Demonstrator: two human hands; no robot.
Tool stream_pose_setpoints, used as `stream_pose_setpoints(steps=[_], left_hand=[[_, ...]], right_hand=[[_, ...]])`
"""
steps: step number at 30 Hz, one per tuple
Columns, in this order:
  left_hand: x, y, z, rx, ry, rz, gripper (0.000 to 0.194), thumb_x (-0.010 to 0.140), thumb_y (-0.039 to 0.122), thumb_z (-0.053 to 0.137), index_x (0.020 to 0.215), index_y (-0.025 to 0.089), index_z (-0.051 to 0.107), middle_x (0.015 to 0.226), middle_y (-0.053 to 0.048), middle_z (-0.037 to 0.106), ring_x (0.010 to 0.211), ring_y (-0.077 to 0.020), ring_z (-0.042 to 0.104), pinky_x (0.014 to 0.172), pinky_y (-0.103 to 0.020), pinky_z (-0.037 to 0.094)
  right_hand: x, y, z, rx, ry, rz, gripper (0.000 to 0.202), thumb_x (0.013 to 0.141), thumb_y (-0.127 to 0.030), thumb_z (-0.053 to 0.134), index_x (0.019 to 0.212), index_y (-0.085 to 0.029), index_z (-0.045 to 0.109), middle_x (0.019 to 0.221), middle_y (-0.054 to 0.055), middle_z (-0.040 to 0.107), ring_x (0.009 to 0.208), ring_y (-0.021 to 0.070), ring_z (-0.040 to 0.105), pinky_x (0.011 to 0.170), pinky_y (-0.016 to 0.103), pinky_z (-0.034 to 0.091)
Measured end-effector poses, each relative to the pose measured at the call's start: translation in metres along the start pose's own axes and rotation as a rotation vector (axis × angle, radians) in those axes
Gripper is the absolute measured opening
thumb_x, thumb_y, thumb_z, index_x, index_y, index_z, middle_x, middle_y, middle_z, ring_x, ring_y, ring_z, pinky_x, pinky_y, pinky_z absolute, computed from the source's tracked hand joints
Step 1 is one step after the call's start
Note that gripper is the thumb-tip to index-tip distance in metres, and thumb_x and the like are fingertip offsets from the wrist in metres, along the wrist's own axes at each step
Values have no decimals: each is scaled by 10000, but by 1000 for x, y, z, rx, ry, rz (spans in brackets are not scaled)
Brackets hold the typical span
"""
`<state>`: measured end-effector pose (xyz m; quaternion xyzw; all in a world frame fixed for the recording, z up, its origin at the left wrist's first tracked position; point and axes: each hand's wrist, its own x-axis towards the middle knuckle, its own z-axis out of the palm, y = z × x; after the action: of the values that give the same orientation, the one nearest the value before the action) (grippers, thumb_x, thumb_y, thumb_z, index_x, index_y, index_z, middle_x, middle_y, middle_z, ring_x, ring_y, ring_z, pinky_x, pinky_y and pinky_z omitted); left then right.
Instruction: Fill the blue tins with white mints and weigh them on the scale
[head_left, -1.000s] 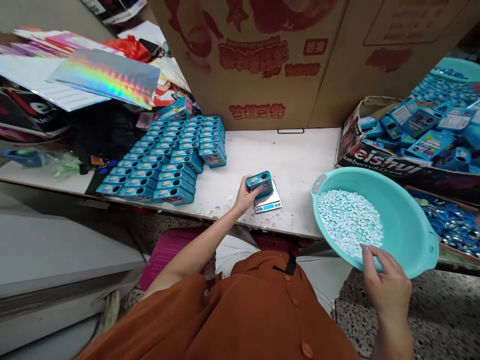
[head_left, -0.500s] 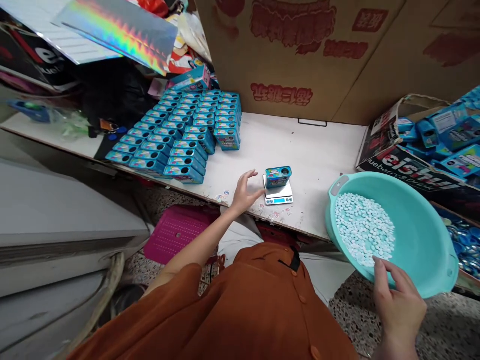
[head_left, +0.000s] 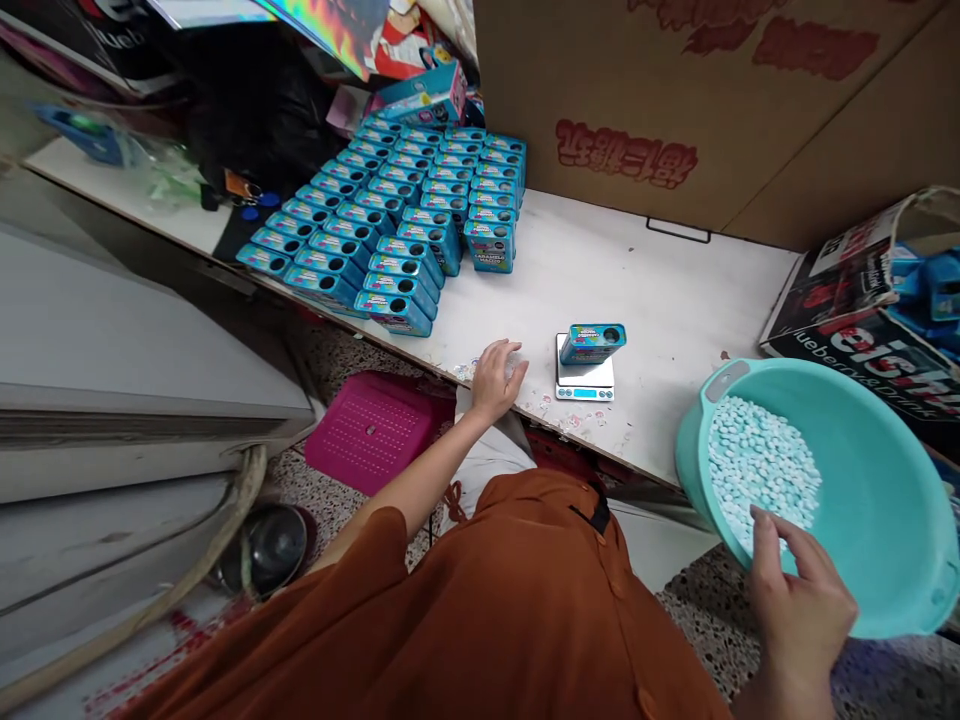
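Note:
A blue tin (head_left: 592, 343) stands upright on a small silver scale (head_left: 586, 377) with a lit display. My left hand (head_left: 495, 380) rests at the table edge left of the scale, fingers apart and holding nothing. Over the near rim of a turquoise basin (head_left: 874, 480) is my right hand (head_left: 799, 590), its thumb and fingers pinched together; what they hold, if anything, is hidden. Small pale candies (head_left: 761, 460) lie in the left part of the basin. Rows of blue tins (head_left: 397, 200) stand on the table to the left.
Behind the white table (head_left: 600, 260) stands a large cardboard sheet (head_left: 675, 100). An open black box (head_left: 862, 340) with blue packs is at the right. A pink stool (head_left: 367, 430) is below the table edge, and black bags (head_left: 262, 110) lie at the back left.
The view has shifted, so the table items appear displaced. My left hand has drawn back from the tin and scale. My right hand stays over the basin's rim, still pinched.

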<state>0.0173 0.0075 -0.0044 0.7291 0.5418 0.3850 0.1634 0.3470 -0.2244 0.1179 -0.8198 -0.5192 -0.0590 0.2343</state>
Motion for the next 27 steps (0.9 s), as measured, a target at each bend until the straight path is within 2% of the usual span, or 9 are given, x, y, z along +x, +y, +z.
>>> stream_pose_setpoints(steps=[10, 14, 17, 19, 21, 23, 25, 27], left_hand=[[0, 0, -2, 42, -14, -20, 291, 945, 385, 455, 1129, 191, 569, 1115, -99, 635, 1179, -240, 521, 994, -404, 443], [7, 14, -3, -52, 0, 22, 359, 905, 426, 531, 1175, 188, 544, 1146, -109, 620, 1184, -254, 514, 1034, -437, 412], [21, 33, 7, -136, -13, 75, 681, 773, 477, 700, 1323, 178, 431, 1283, -141, 561, 1261, -282, 463, 1086, -467, 369], [33, 47, 18, -174, -57, 70, 765, 703, 481, 760, 1325, 179, 434, 1296, -147, 558, 1262, -303, 472, 1073, -483, 384], [49, 63, 25, -227, -124, 23, 584, 731, 455, 739, 1210, 190, 534, 1161, -115, 635, 1133, -292, 573, 984, -468, 463], [66, 86, 25, -284, -168, 32, 381, 786, 413, 694, 1091, 206, 599, 1028, -75, 675, 986, -256, 636, 888, -424, 516], [84, 119, 14, -341, -158, 154, 319, 807, 375, 682, 1081, 226, 615, 1037, -61, 676, 968, -237, 642, 872, -396, 524], [98, 158, -1, -405, -120, 333, 340, 806, 346, 693, 1123, 253, 613, 1090, -53, 667, 1020, -233, 629, 901, -387, 516]], right_hand=[[-1, 2, 4, 20, -22, -19, 335, 924, -424, 520, 891, -158, 719, 891, 91, 729, 819, 206, 675, 749, 287, 469], [-1, 1, 2, 49, -47, -13, 341, 930, -436, 508, 918, -161, 710, 919, 89, 725, 850, 207, 667, 776, 293, 463], [-2, 2, 2, 68, -51, -6, 364, 940, -452, 480, 929, -168, 708, 939, 93, 724, 871, 222, 661, 789, 312, 466], [-4, 6, 3, 87, -45, -11, 372, 945, -453, 469, 943, -168, 707, 955, 95, 723, 883, 226, 659, 796, 319, 471], [-7, 11, 5, 106, -37, -19, 376, 945, -461, 469, 963, -168, 703, 968, 92, 722, 895, 227, 660, 809, 325, 474], [-10, 16, 7, 120, -30, -20, 377, 944, -469, 468, 979, -175, 701, 974, 83, 722, 909, 229, 660, 822, 335, 477], [-13, 22, 9, 131, -34, -6, 363, 946, -459, 465, 993, -187, 701, 989, 76, 721, 930, 230, 658, 822, 341, 482], [-14, 25, 11, 147, -33, 16, 348, 949, -442, 463, 1003, -193, 701, 1002, 76, 720, 946, 232, 655, 823, 350, 488]])
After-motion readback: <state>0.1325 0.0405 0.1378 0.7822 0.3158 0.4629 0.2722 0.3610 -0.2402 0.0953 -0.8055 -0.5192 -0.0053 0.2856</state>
